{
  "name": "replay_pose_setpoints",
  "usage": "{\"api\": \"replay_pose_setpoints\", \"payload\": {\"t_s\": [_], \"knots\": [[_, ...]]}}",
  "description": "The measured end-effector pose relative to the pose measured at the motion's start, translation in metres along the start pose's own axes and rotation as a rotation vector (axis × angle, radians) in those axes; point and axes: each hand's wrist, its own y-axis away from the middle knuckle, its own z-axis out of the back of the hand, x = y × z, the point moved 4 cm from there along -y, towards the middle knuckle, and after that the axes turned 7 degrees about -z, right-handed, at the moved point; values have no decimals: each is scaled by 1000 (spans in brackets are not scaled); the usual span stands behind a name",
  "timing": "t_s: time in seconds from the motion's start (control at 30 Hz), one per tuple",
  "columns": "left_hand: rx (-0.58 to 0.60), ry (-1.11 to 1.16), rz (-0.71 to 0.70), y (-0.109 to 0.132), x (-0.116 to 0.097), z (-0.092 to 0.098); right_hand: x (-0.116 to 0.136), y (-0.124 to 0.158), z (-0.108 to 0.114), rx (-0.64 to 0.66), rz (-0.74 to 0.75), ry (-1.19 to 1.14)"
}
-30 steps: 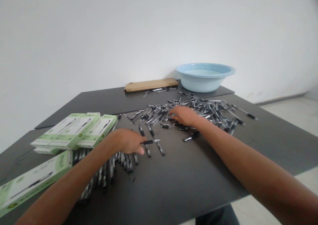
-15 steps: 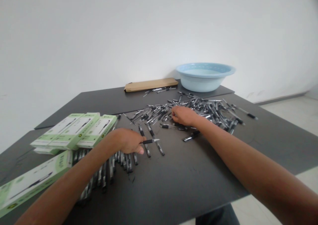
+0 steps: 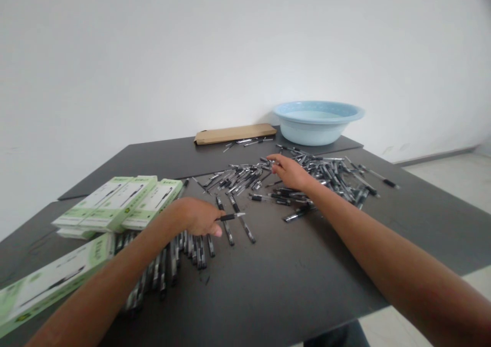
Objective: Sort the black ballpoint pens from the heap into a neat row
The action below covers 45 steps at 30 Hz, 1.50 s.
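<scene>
My left hand (image 3: 201,217) is closed on an uncapped pen (image 3: 230,216) with a black grip, its tip pointing right. Beneath it, two pens (image 3: 241,218) lie side by side on the dark table (image 3: 264,285). A row of pens (image 3: 197,250) runs to the left, partly hidden by my left forearm. My right hand (image 3: 287,170) is at a loose heap of pens and pen parts (image 3: 330,176), index finger stretched out and thumb apart below it. Small pieces lie around its fingertips, and I see none clearly gripped.
Green and white pen boxes (image 3: 126,199) are stacked at the left, with another box (image 3: 57,280) nearer me. A light blue basin (image 3: 316,132) stands at the back right. Beside it lie a flat brown cardboard piece (image 3: 236,133) and some thin refills (image 3: 249,141).
My right hand has moved up and away from me over the heap, and its fingers have stretched out. The left hand keeps the pen in place. The view has tilted slightly.
</scene>
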Motion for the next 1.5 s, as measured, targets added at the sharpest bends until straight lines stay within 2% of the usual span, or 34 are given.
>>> {"api": "replay_pose_setpoints", "payload": {"t_s": [0.1, 0.2, 0.27, 0.4, 0.47, 0.6, 0.77, 0.97, 1.17, 1.5], "knots": [[-9, 31, 3, -2, 7, -1, 3, 1, -3, 71, -98, -337], [-6, 71, -23, -5, 13, -2, 12, 4, -6, 81, -215, -618], [2, 107, -37, -6, 17, -4, 21, 7, -8, 80, -231, -646], [27, 168, 11, -7, 23, -5, 44, 15, -5, 65, -103, -610], [43, 212, 26, -8, 26, -6, 57, 22, -8, 131, -62, -693], [71, 276, 31, -12, 30, -9, 80, 35, -21, 346, -47, -815], [79, 305, 23, -15, 35, -11, 89, 44, -34, 496, 15, -805], [93, 337, 2, -18, 40, -13, 90, 48, -38, 539, 49, -675], [100, 345, -14, -22, 45, -17, 99, 55, -37, 479, 116, -628], [82, 362, -59, -22, 47, -18, 95, 53, -33, 457, 83, -611]]}}
